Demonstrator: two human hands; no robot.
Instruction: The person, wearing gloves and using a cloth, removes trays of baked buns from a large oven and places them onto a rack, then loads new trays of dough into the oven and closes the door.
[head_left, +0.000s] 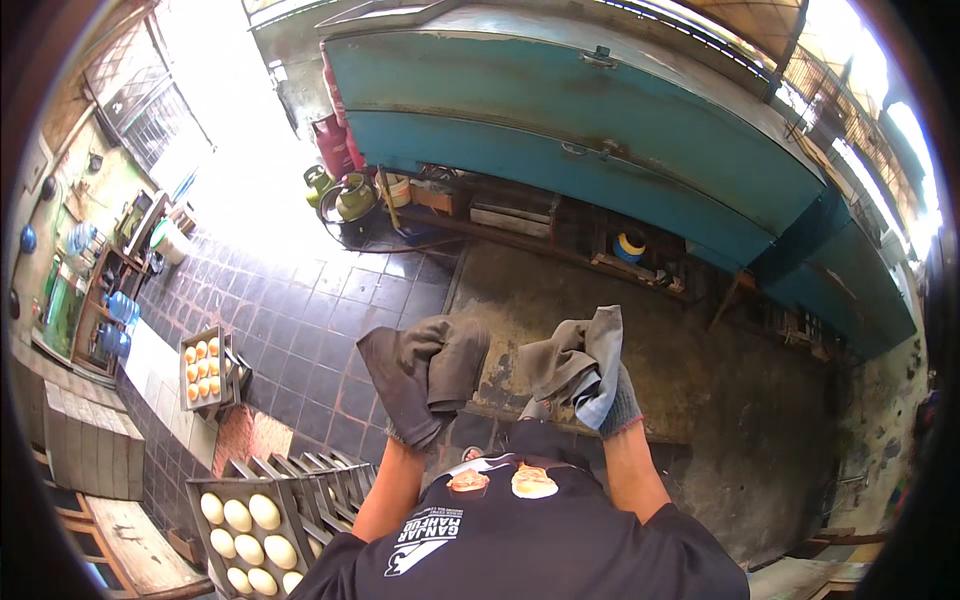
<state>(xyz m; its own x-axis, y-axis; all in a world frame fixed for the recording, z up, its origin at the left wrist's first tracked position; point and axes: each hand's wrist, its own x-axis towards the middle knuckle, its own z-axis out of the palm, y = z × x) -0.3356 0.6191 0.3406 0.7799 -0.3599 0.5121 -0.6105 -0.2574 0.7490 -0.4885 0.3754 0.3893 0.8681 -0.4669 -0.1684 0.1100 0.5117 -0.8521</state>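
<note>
A thick dark-grey cloth (425, 370) is bunched over my left hand (410, 432), hiding nearly all of its fingers. A lighter grey-brown cloth (568, 358) hangs folded in my right hand (622, 405), which wears a grey knitted glove. Both arms reach forward from a black T-shirt, and the two cloths are apart. Beyond them stands a long blue-green metal oven-like cabinet (560, 110) with handles on its closed front panels.
At lower left, a rack tray (283, 500) bears several pale dough balls. Farther off, a smaller tray (224, 388) holds orange-brown buns. Gas cylinders (355, 197) with a hose stand beside the cabinet. Under it a low shelf (512, 212) carries boxes and a yellow-blue container (630, 247).
</note>
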